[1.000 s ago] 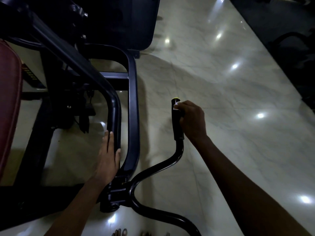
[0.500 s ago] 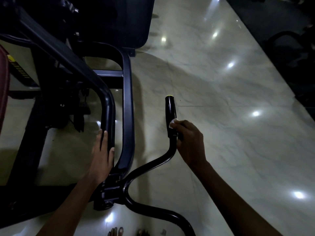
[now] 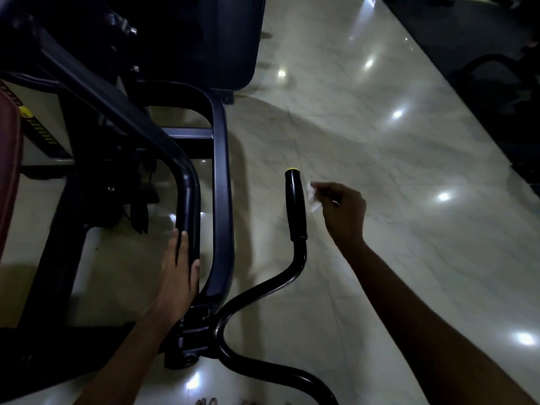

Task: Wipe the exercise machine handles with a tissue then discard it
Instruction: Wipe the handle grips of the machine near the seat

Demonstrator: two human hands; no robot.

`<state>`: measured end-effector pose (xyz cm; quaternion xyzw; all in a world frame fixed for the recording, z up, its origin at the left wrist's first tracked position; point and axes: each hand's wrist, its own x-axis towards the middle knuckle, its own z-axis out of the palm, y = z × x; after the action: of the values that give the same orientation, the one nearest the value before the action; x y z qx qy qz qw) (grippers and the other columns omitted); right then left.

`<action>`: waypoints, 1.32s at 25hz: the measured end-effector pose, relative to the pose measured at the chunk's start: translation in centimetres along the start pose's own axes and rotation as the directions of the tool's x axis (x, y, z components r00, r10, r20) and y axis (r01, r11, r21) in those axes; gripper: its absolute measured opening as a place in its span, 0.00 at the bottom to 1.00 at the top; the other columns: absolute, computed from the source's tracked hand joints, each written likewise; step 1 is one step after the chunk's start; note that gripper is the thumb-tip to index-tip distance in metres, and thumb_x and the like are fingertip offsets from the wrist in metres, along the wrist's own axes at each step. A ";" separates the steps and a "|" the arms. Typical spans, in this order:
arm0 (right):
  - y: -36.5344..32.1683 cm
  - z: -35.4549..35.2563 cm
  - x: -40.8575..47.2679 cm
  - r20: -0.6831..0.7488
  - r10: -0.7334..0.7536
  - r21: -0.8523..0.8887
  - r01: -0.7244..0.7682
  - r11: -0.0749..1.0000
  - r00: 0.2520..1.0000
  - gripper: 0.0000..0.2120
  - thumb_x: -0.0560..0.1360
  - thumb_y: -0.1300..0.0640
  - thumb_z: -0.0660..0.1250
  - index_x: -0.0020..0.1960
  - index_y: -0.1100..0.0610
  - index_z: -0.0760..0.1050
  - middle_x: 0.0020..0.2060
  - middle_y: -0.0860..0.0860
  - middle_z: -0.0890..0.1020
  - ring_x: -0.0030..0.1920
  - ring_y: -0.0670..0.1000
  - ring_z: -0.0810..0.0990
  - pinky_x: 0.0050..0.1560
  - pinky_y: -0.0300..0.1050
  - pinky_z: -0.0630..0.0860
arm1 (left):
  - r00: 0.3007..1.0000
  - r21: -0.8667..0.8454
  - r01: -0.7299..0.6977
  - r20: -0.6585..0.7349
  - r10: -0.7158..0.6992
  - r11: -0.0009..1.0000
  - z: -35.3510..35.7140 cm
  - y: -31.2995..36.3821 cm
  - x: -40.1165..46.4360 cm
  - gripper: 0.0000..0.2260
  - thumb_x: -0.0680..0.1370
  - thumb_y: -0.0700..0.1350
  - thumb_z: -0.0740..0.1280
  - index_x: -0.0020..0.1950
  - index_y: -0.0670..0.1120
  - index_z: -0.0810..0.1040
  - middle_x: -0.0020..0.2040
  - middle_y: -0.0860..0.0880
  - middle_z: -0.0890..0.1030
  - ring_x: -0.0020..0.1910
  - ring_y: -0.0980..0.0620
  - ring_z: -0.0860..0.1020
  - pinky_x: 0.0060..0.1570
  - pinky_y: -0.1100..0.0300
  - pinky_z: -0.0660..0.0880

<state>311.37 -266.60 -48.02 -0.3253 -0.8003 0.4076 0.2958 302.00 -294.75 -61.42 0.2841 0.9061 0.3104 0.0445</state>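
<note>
We list, left to right: left hand [image 3: 178, 276], fingers straight, resting flat against the black frame tube [image 3: 190, 206]; black handle [image 3: 295, 206] with yellow end cap, upright, ungripped; white tissue [image 3: 312, 195] just beside the handle, pinched in our right hand [image 3: 343, 211]; glossy floor [image 3: 409, 229].

No readable text, label, brand or number anywhere in view.
</note>
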 end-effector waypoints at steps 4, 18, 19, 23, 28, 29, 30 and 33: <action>-0.1 2.9 3.4 0.043 0.126 0.014 -0.126 0.992 0.991 0.06 0.71 0.62 0.70 0.46 0.55 0.84 0.41 0.48 0.85 0.38 0.37 0.79 0.43 0.31 0.73 | 1.000 0.014 0.000 -0.004 0.000 1.000 0.1 0.1 -0.1 0.30 0.79 0.54 0.47 0.76 0.38 0.56 0.77 0.39 0.55 0.75 0.41 0.58 0.70 0.45 0.62; 0.2 0.4 -2.1 0.082 0.230 0.065 -0.236 0.970 0.970 0.10 0.71 0.66 0.68 0.43 0.52 0.82 0.38 0.43 0.83 0.38 0.36 0.80 0.44 0.29 0.74 | 1.000 0.017 0.006 -0.018 -0.005 1.000 0.0 0.5 -0.2 0.30 0.79 0.54 0.48 0.76 0.37 0.56 0.76 0.38 0.55 0.74 0.41 0.57 0.71 0.48 0.59; 0.5 0.3 -2.5 0.093 0.230 0.067 -0.236 0.969 0.969 0.10 0.71 0.67 0.68 0.42 0.52 0.81 0.38 0.44 0.83 0.39 0.39 0.81 0.44 0.31 0.75 | 1.000 0.019 0.007 -0.019 -0.007 1.000 0.1 0.5 -0.1 0.30 0.79 0.53 0.49 0.76 0.37 0.56 0.76 0.38 0.55 0.74 0.40 0.58 0.71 0.48 0.59; 1.4 -0.6 -3.7 0.165 0.219 0.070 -0.233 0.970 0.962 0.08 0.70 0.66 0.70 0.40 0.54 0.79 0.40 0.48 0.84 0.43 0.48 0.83 0.47 0.44 0.79 | 1.000 0.025 0.013 -0.014 -0.013 1.000 0.3 0.4 -0.1 0.28 0.79 0.49 0.52 0.76 0.37 0.56 0.77 0.39 0.55 0.74 0.40 0.58 0.71 0.48 0.59; 1.7 -2.8 -4.7 0.358 0.205 0.049 -0.237 0.970 0.911 0.12 0.69 0.69 0.71 0.37 0.52 0.79 0.40 0.50 0.84 0.43 0.50 0.84 0.47 0.47 0.79 | 1.000 0.028 0.001 -0.022 0.000 1.000 0.3 0.0 -0.1 0.30 0.79 0.54 0.48 0.76 0.38 0.56 0.77 0.39 0.55 0.75 0.42 0.57 0.71 0.50 0.58; 1.6 -3.0 -4.3 0.348 0.209 0.042 -0.238 0.970 0.914 0.13 0.69 0.69 0.71 0.37 0.51 0.79 0.40 0.50 0.84 0.43 0.50 0.84 0.48 0.48 0.80 | 1.000 0.030 -0.005 -0.018 0.005 1.000 0.3 0.0 -0.1 0.30 0.79 0.54 0.48 0.76 0.38 0.56 0.77 0.39 0.55 0.75 0.42 0.57 0.72 0.51 0.58; 1.6 -2.9 -3.6 0.301 0.216 0.040 -0.238 0.970 0.929 0.13 0.70 0.69 0.70 0.37 0.51 0.79 0.40 0.50 0.84 0.43 0.50 0.84 0.50 0.49 0.80 | 1.000 0.032 -0.007 -0.015 0.008 0.999 0.3 0.0 0.0 0.30 0.79 0.54 0.48 0.76 0.38 0.56 0.77 0.39 0.55 0.75 0.42 0.57 0.71 0.51 0.58; 1.2 -1.4 -0.1 0.164 0.208 0.083 -0.224 0.971 0.964 0.08 0.71 0.65 0.70 0.40 0.51 0.79 0.40 0.49 0.84 0.43 0.48 0.83 0.52 0.54 0.80 | 1.000 0.024 0.015 -0.014 -0.014 1.000 0.3 0.0 0.0 0.27 0.80 0.49 0.53 0.76 0.38 0.56 0.77 0.39 0.55 0.75 0.41 0.57 0.71 0.50 0.58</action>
<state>312.87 -265.47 -48.38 -0.3629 -0.7588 0.5012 0.2030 302.09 -294.57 -61.69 0.2759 0.9121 0.3010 0.0371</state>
